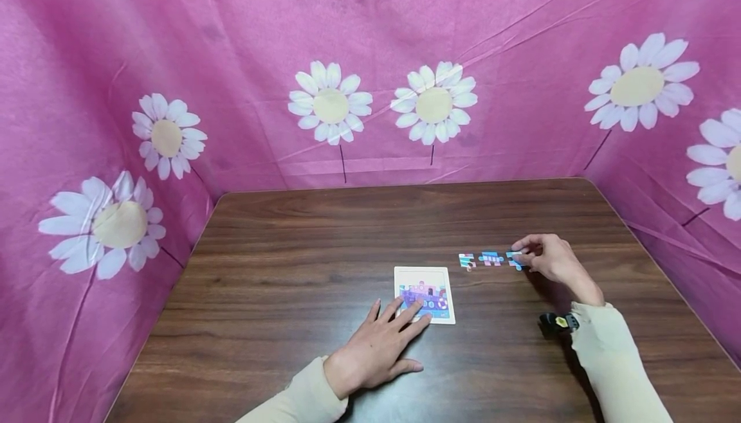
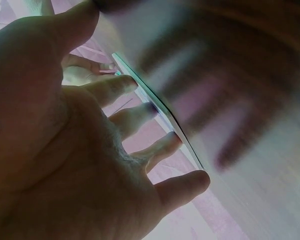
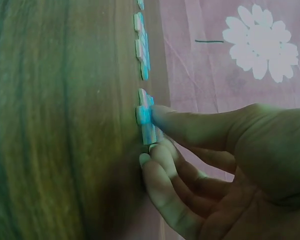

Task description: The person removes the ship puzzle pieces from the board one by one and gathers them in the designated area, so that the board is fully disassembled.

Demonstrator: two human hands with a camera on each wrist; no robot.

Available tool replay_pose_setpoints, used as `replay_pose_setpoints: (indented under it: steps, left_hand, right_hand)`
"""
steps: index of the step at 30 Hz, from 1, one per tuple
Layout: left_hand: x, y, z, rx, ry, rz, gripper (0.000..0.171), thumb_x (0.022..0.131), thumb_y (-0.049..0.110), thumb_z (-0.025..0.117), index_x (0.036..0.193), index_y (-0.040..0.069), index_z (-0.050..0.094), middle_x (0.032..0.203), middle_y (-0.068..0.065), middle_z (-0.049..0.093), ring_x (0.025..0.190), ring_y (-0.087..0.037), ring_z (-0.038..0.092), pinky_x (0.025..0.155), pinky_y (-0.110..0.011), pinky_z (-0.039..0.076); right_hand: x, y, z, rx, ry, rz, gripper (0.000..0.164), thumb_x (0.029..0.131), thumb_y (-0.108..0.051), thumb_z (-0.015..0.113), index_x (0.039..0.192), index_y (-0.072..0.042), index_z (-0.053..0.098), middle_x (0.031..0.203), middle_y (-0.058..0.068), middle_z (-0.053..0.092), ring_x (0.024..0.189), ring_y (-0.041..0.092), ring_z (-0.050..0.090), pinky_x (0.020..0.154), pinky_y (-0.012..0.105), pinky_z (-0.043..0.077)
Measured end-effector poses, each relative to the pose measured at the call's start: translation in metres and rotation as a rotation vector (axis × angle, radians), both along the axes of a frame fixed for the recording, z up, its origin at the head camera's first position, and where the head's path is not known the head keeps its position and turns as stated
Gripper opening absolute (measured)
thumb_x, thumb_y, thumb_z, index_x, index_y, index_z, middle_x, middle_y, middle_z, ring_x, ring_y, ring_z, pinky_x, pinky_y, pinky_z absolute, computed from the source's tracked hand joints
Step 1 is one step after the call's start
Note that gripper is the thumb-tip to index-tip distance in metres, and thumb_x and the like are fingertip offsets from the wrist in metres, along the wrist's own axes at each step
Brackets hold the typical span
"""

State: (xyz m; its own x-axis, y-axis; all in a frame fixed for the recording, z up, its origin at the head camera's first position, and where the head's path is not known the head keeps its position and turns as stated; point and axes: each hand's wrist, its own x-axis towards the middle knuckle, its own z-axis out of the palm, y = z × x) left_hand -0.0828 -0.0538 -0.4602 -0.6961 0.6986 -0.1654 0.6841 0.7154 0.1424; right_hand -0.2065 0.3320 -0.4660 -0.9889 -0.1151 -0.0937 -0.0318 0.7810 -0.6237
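Note:
My left hand [image 1: 379, 349] lies palm down with its fingers spread, the fingertips resting on the lower part of a white-framed puzzle board [image 1: 421, 273]. Purple, pink and blue pieces fill the lower picture area, while its upper strip is pale. Off to the right, my right hand [image 1: 554, 261] pinches a small blue puzzle piece [image 1: 513, 257] at its right end. In the right wrist view the thumb [image 3: 172, 120] lies on that piece and the fingertips are at its edge. Two more loose pieces sit to its left: a blue-and-pink one [image 1: 491, 258] and a multicoloured one [image 1: 466, 260].
Everything lies on a dark wooden table [image 1: 278, 256]. A pink curtain [image 1: 382, 11] with large white daisies surrounds the back and sides. A black strap device [image 1: 558, 322] is worn at the right wrist by the sleeve.

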Motion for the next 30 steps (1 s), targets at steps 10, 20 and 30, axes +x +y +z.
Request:
replay_pose_setpoints:
  steps: [10,20,30]
  left_hand:
    - [0.001,0.001,-0.002,-0.007,0.019,-0.005,0.076,0.101,0.063,0.051,0.166,0.030,0.028,0.175,0.003,0.025,0.158,-0.031,0.033,0.119,-0.061,0.039]
    - [-0.001,0.001,-0.002,0.007,0.022,-0.016,0.076,0.101,0.062,0.052,0.165,0.029,0.031,0.175,-0.001,0.026,0.158,-0.033,0.034,0.121,-0.060,0.037]
    - [-0.002,0.000,-0.002,0.022,0.032,-0.006,0.079,0.101,0.062,0.054,0.167,0.029,0.026,0.174,-0.008,0.027,0.157,-0.032,0.035,0.122,-0.059,0.037]
  right_hand:
    - [0.002,0.002,0.002,0.011,0.041,-0.017,0.024,0.098,-0.020,0.073,0.114,-0.003,0.073,0.098,0.011,0.074,0.072,0.005,0.065,0.066,0.022,0.052]
    - [0.007,-0.023,0.022,-0.006,0.200,0.022,0.019,0.100,-0.024,0.072,0.111,-0.009,0.076,0.098,0.009,0.078,0.085,0.009,0.069,0.070,0.020,0.050]
    - [0.013,-0.064,0.033,-0.134,0.198,0.107,0.018,0.099,-0.015,0.071,0.113,-0.003,0.074,0.098,0.012,0.079,0.081,0.015,0.072,0.073,0.020,0.057]
